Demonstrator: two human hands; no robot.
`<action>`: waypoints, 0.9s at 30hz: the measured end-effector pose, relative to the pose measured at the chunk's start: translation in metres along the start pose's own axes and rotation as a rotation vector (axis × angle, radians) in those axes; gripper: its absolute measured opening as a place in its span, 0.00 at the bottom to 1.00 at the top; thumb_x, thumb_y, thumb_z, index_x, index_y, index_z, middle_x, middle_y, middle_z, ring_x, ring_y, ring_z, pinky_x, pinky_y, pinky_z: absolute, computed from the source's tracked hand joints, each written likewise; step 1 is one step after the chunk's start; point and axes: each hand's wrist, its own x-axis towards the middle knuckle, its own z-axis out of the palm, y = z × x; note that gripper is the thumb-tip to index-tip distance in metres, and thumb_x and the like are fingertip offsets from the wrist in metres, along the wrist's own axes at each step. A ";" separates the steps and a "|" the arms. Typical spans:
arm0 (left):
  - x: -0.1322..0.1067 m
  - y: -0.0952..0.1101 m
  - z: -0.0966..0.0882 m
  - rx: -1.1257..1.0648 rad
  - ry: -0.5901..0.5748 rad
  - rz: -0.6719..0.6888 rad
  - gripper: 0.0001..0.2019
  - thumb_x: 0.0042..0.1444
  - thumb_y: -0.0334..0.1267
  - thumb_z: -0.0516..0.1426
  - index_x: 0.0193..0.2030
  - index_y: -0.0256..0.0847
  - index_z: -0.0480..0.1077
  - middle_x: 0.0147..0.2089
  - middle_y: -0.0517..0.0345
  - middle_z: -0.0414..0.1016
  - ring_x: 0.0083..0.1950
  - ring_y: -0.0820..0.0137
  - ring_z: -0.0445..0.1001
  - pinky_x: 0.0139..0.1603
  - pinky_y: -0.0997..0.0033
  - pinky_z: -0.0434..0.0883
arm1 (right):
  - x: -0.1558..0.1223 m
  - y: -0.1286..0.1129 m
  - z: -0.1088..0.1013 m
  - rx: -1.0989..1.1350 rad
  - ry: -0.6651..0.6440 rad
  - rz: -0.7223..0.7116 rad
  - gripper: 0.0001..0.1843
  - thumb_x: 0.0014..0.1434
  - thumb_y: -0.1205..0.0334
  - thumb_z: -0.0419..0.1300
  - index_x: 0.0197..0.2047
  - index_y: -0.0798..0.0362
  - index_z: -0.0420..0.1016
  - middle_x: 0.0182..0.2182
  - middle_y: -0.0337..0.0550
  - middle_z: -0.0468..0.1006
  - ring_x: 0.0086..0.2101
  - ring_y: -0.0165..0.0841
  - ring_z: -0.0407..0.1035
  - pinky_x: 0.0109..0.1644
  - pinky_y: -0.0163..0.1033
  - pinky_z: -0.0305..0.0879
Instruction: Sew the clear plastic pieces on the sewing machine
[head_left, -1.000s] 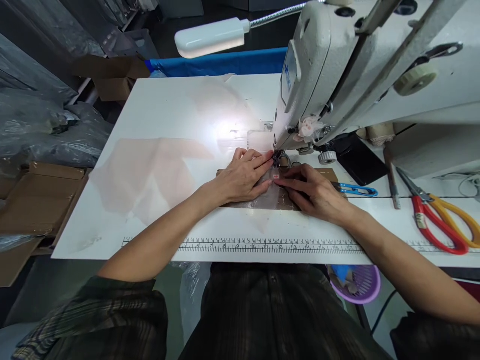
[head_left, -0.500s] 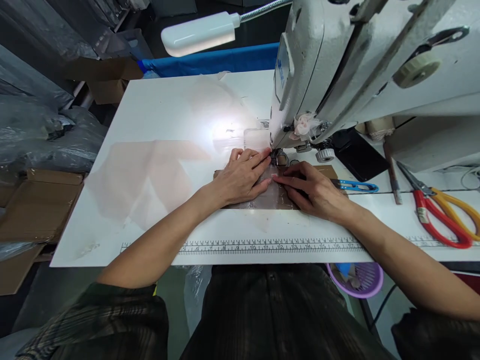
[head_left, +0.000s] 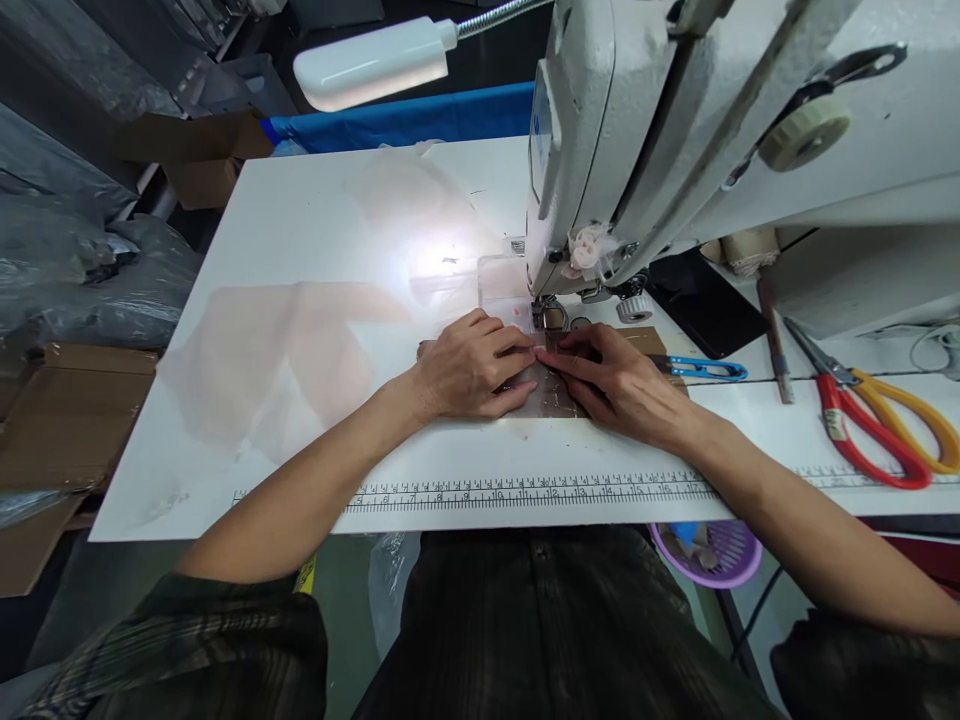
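Note:
A small brownish piece of fabric (head_left: 551,395) lies flat on the white sewing table (head_left: 315,220), just in front of the presser foot (head_left: 550,315) of a white sewing machine (head_left: 675,130). My left hand (head_left: 469,368) rests on the fabric's left part, fingers curled and pressing down, fingertips near the foot. My right hand (head_left: 615,385) lies on its right part, fingers extended flat and pointing left toward the left hand's fingertips. The two hands nearly touch in front of the needle.
A lamp (head_left: 367,65) shines on the table. Blue thread snips (head_left: 705,370) lie right of my right hand; red scissors (head_left: 862,430) and orange scissors (head_left: 911,415) further right. A ruler strip (head_left: 525,492) runs along the front edge. A purple basket (head_left: 709,555) hangs below. Cardboard boxes (head_left: 71,410) stand left.
Both hands have drawn slightly back toward me with the fabric; my left fingers have curled in from the presser foot. The view has shifted a little to the right.

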 end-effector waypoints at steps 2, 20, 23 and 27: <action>-0.001 0.000 -0.002 -0.015 -0.033 -0.016 0.16 0.66 0.45 0.55 0.47 0.37 0.79 0.51 0.48 0.81 0.42 0.63 0.76 0.45 0.59 0.71 | 0.000 -0.001 0.000 0.000 -0.002 0.007 0.22 0.67 0.66 0.54 0.61 0.49 0.76 0.48 0.56 0.71 0.50 0.43 0.70 0.56 0.55 0.74; 0.003 0.001 0.001 0.047 -0.140 -0.162 0.21 0.70 0.46 0.51 0.57 0.33 0.74 0.60 0.42 0.75 0.54 0.55 0.75 0.50 0.56 0.69 | 0.001 -0.001 0.001 0.013 0.005 0.041 0.20 0.68 0.64 0.54 0.60 0.51 0.77 0.49 0.56 0.70 0.50 0.43 0.70 0.57 0.54 0.73; 0.003 0.000 -0.001 0.014 -0.150 -0.170 0.21 0.70 0.46 0.51 0.57 0.33 0.74 0.61 0.41 0.75 0.56 0.55 0.74 0.52 0.54 0.69 | 0.003 -0.001 -0.004 0.092 -0.015 0.085 0.21 0.68 0.64 0.54 0.61 0.49 0.77 0.49 0.54 0.71 0.50 0.41 0.71 0.56 0.50 0.73; 0.004 -0.009 -0.012 -0.052 -0.145 -0.136 0.19 0.70 0.44 0.52 0.58 0.33 0.72 0.61 0.40 0.74 0.58 0.55 0.74 0.55 0.53 0.68 | 0.007 0.003 -0.012 0.192 0.001 0.233 0.21 0.66 0.62 0.56 0.60 0.49 0.78 0.45 0.50 0.76 0.42 0.38 0.74 0.48 0.46 0.75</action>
